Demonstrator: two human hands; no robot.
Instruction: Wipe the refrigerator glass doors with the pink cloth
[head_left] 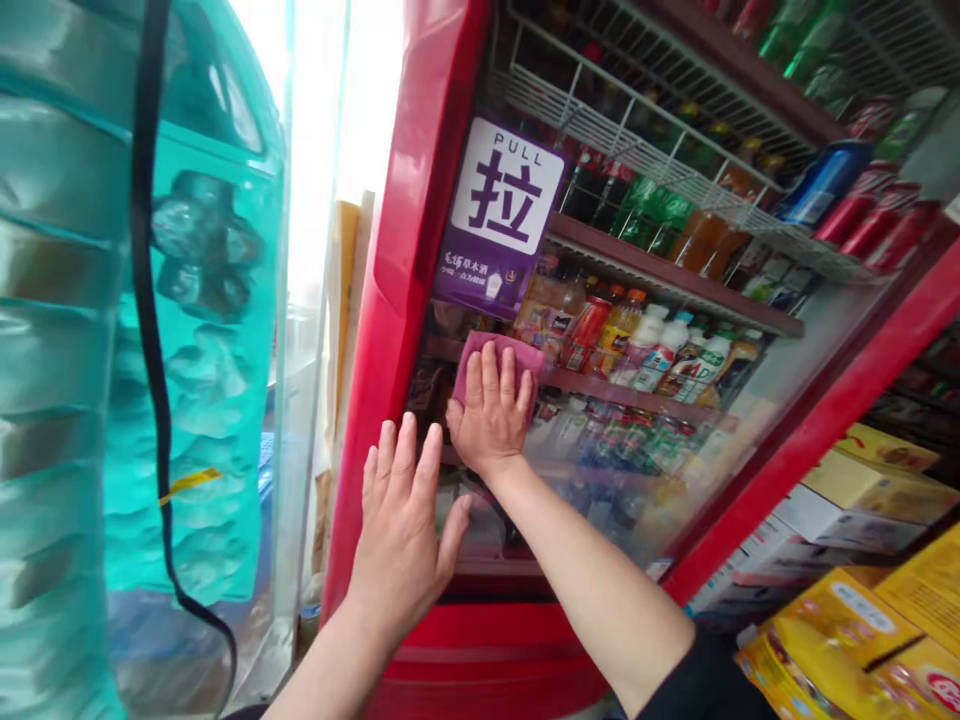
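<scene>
A folded pink cloth (538, 362) lies flat against the glass door of a red drinks fridge (390, 280). My right hand (491, 415) holds it there, palm down with the fingers stretched over it. To the left and lower, my left hand (405, 510) is open in front of the door's red frame, fingers extended and thumb apart, with nothing in it. Whether its palm touches the door cannot be made out. Above the cloth, a purple and white "PULL" sign (499, 205) is stuck to the glass.
Behind the glass stand shelves of bottles (660, 345) and cans (874, 215). Yellow cartons (832, 610) and stacked boxes (832, 510) fill the lower right. On the left are a turquoise plastic-like panel (202, 400) and a dangling black cord (154, 370).
</scene>
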